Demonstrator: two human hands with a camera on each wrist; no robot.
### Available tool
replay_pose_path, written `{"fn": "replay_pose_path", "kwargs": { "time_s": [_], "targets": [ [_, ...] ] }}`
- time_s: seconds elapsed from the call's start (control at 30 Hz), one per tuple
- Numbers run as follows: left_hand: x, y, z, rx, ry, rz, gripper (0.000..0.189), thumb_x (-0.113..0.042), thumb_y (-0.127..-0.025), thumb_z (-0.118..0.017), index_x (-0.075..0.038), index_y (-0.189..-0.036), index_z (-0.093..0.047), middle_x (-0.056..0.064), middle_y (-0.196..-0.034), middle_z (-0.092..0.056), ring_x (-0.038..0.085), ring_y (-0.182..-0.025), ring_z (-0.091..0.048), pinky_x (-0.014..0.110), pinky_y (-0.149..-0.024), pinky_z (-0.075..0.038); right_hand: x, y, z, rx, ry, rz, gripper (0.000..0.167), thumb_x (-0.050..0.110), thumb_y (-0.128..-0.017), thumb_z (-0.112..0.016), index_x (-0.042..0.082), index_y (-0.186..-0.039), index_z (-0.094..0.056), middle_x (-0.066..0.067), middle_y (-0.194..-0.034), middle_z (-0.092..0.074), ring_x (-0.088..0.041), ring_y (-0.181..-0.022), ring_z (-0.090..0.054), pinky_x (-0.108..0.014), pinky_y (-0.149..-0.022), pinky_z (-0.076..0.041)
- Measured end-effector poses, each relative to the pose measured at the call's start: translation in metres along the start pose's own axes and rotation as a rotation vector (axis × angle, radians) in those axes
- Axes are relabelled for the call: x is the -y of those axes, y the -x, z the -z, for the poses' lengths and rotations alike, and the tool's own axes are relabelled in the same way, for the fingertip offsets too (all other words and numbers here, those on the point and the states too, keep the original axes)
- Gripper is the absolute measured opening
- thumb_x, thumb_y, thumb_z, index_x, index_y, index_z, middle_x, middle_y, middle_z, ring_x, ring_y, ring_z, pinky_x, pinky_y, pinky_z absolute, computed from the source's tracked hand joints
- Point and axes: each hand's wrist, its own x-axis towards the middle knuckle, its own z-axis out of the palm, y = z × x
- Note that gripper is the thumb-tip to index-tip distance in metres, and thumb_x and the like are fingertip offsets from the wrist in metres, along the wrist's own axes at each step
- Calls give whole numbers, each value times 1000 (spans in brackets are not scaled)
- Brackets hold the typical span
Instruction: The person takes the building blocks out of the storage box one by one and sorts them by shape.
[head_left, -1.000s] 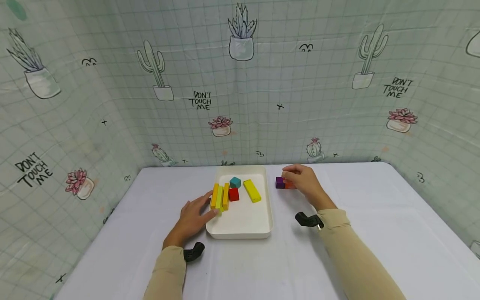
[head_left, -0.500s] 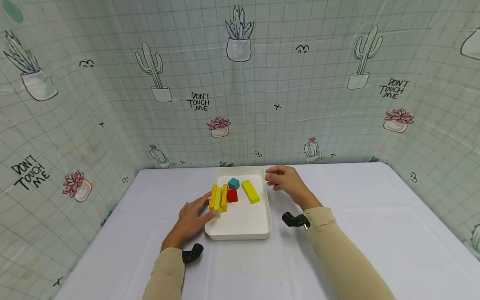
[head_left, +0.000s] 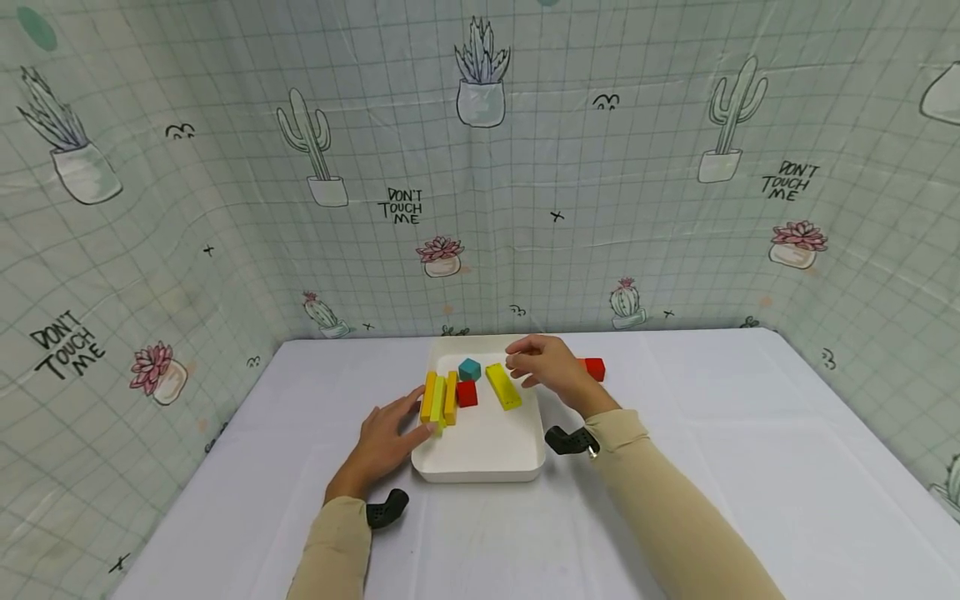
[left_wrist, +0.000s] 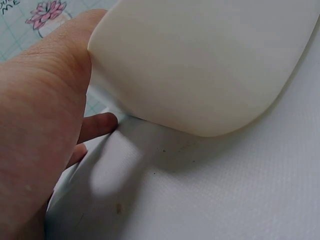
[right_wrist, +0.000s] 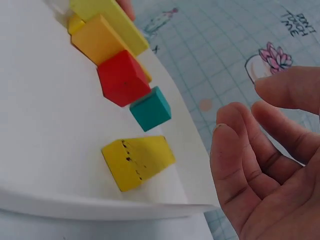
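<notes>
At the lower centre of the frame, my left hand [head_left: 384, 435] rested against the white tray [head_left: 480, 450], thumb apart from relaxed fingers, presumably steadying it. My right hand [head_left: 551, 368] held nothing, fingertips slightly apart, over the tray's right side near the yellow block [head_left: 503, 387].

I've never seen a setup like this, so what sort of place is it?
Perhaps a staged tabletop corner: a printed cloth hangs behind a white table, which bears a tray of blocks.
</notes>
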Motion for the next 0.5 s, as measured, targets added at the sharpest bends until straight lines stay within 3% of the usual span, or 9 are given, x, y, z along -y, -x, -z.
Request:
{"fn": "replay_pose_path", "kwargs": {
  "time_s": [0.5],
  "targets": [
    [0,1,1,-1,12,-5,72,-46,-96,-63,-25,-158,-33,7,-153,-46,35,-147,-28,59,-120,-2,-1,-4,-18,54,30,-7,33,20,-97,-66,0,-123,-63,-13,-115,-68,-32,-103,-66,-36,-86,-58]
  ]
}}
